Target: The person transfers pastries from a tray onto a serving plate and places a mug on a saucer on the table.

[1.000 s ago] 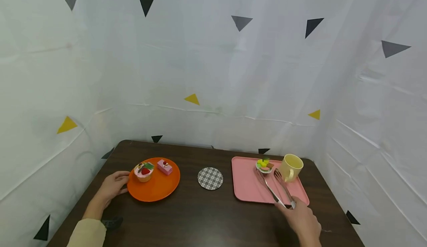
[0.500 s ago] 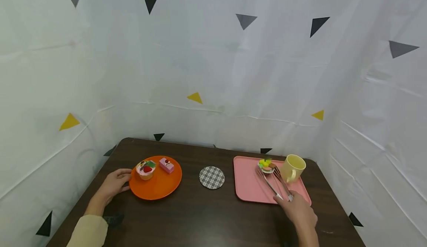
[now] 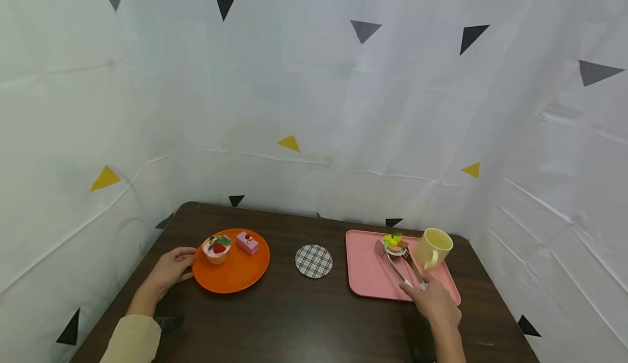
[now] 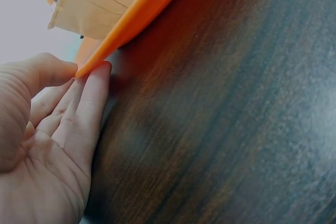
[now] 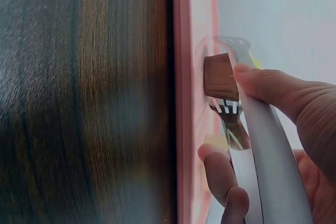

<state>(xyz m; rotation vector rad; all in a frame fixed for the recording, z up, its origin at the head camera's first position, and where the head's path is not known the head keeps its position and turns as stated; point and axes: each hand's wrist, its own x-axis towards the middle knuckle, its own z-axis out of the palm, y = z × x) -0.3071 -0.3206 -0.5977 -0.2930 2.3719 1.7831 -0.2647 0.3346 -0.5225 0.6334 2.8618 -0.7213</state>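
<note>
At the left, my left hand [image 3: 169, 273] pinches the rim of an orange plate [image 3: 235, 278], thumb on top and fingers underneath in the left wrist view. A toy cupcake [image 3: 213, 257] with a strawberry and a pink cake slice [image 3: 247, 243] sit on that plate. My right hand [image 3: 434, 300] holds metal tongs [image 5: 273, 156] with fork-shaped ends, thumb on one arm and fingers on the other. Their spread ends reach over a pink tray [image 3: 363, 285] and lie either side of a small fruit-topped cupcake [image 3: 394, 243], its brown side [image 5: 220, 77] showing between them in the right wrist view.
A yellow mug [image 3: 434, 247] stands on the tray's right side, close to the tongs. Between plate and tray lies a round checked coaster [image 3: 314, 261]. All rest on a dark wooden table [image 3: 294, 319], with white patterned curtains [image 3: 314, 79] around it.
My right hand has moved forward over the tray's near edge, bringing the tongs' ends from before the fruit-topped cupcake to both its sides. My left hand stays at the plate's rim.
</note>
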